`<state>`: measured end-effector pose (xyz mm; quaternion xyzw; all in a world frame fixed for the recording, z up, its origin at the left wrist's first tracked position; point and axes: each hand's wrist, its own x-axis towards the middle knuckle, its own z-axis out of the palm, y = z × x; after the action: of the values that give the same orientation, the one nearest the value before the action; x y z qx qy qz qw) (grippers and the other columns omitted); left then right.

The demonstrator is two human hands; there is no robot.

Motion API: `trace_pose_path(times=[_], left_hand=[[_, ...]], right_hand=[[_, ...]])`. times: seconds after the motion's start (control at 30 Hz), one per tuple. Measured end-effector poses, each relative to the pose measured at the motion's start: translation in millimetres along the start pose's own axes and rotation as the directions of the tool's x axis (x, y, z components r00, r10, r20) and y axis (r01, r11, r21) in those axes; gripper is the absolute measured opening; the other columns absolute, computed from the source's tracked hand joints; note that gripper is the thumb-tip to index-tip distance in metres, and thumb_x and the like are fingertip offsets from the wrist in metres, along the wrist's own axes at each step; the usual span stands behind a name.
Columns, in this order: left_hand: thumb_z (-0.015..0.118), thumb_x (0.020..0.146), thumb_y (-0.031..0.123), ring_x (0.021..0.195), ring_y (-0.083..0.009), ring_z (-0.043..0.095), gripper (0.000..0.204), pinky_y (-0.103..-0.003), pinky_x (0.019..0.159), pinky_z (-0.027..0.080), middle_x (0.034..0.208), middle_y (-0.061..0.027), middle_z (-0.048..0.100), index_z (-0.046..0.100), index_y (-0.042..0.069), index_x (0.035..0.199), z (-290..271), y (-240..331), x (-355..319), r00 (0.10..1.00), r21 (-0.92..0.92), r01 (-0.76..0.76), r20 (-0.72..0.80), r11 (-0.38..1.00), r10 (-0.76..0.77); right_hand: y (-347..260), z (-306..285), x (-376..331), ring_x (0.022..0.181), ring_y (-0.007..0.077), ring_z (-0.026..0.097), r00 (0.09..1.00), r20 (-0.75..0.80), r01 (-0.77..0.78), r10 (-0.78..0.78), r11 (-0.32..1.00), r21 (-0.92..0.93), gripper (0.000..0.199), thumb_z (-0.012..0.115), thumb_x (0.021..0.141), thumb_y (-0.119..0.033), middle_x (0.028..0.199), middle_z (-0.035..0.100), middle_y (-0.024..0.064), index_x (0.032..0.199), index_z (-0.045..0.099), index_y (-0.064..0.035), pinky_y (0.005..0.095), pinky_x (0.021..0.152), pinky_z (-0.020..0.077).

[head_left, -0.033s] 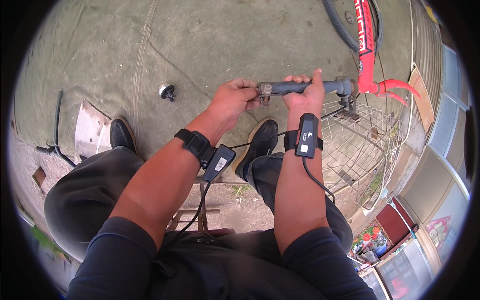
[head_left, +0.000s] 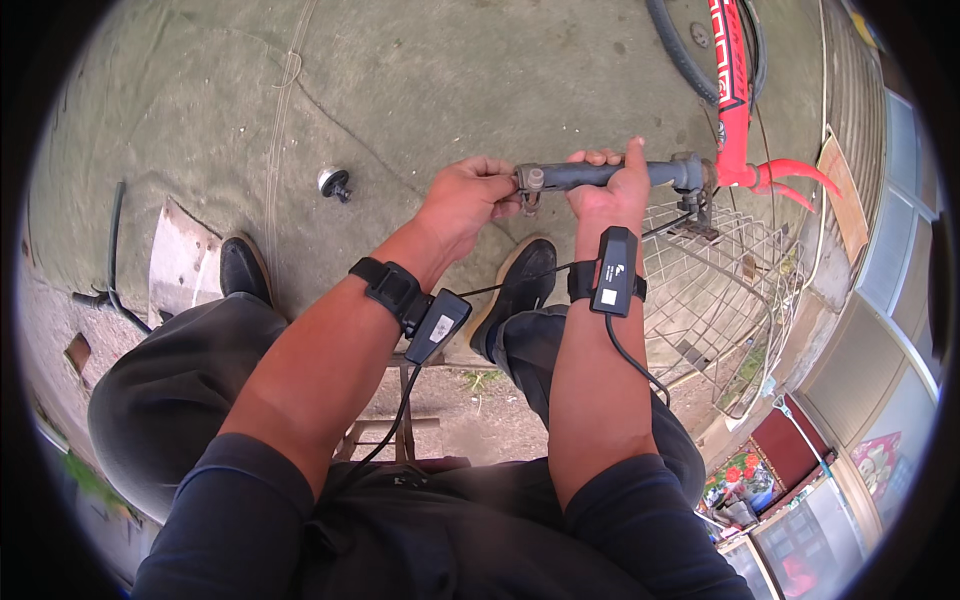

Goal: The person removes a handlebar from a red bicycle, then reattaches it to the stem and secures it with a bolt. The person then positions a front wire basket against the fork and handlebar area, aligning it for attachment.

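Observation:
A dark metal bicycle stem tube [head_left: 570,177] lies level in front of me and joins a red bicycle frame [head_left: 733,120] at its right end. At the tube's left end sits a rusty clamp with a bolt [head_left: 534,180]. My left hand [head_left: 465,205] is closed, fingertips pinched against that end; what lies between them is partly hidden. From below, my right hand [head_left: 612,190] wraps round the middle of the tube, its thumb raised along the far side. To the right of the frame, the red fork [head_left: 795,178] sticks out.
A wire basket [head_left: 715,290] hangs below the frame at right. On the concrete floor lie a round silver-and-black part [head_left: 334,184], a bent black tube [head_left: 116,260] and a pale board [head_left: 185,258]. Black cables run from both wrist straps. A panelled wall [head_left: 895,240] stands at right.

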<state>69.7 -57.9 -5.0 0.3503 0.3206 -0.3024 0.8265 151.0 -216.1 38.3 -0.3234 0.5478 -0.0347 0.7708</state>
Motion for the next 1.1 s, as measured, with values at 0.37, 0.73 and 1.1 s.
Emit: trace_pose_path(times=[0.37, 0.73, 1.1], left_hand=[[0.065, 0.095, 0.001, 0.086, -0.0168, 0.071, 0.013, -0.029, 0.076, 0.058, 0.100, -0.0093, 0.071, 0.065, -0.001, 0.108, 1.1, 1.9, -1.8, 0.998, 0.029, -0.054, -0.028, 0.998, 0.054], [0.071, 0.090, -0.001, 0.084, -0.0124, 0.068, 0.015, -0.027, 0.074, 0.054, 0.090, -0.0078, 0.072, 0.067, -0.003, 0.104, -2.3, 16.9, -0.5, 0.959, 0.192, -0.280, 0.090, 0.941, 0.267], [0.074, 0.089, 0.001, 0.075, -0.0098, 0.062, 0.007, -0.027, 0.068, 0.052, 0.082, -0.0029, 0.068, 0.067, 0.002, 0.091, -10.5, 15.0, 1.6, 0.927, 0.359, -0.369, 0.072, 0.857, 0.369]], right_hand=[[-0.4, 3.8, -4.8, 0.058, 0.0168, 0.046, 1.000, -0.010, 0.023, -0.023, 0.999, -0.026, 0.044, 0.064, 0.103, -0.041, 0.066, 0.044, -0.0005, 0.076, 0.044, -0.0124, 0.0389, 0.071, 0.0461], [2.1, 7.7, -16.6, 0.059, 0.0163, 0.046, 0.999, 0.031, 0.031, -0.031, 0.999, 0.006, 0.044, 0.063, 0.103, -0.042, 0.066, 0.044, -0.0015, 0.077, 0.045, -0.0128, 0.0391, 0.071, 0.0462], [1.8, 10.1, -19.7, 0.057, 0.0158, 0.045, 0.999, 0.044, 0.011, -0.012, 0.999, 0.040, 0.044, 0.062, 0.104, -0.043, 0.065, 0.044, -0.0019, 0.078, 0.044, -0.0124, 0.0376, 0.070, 0.0456]])
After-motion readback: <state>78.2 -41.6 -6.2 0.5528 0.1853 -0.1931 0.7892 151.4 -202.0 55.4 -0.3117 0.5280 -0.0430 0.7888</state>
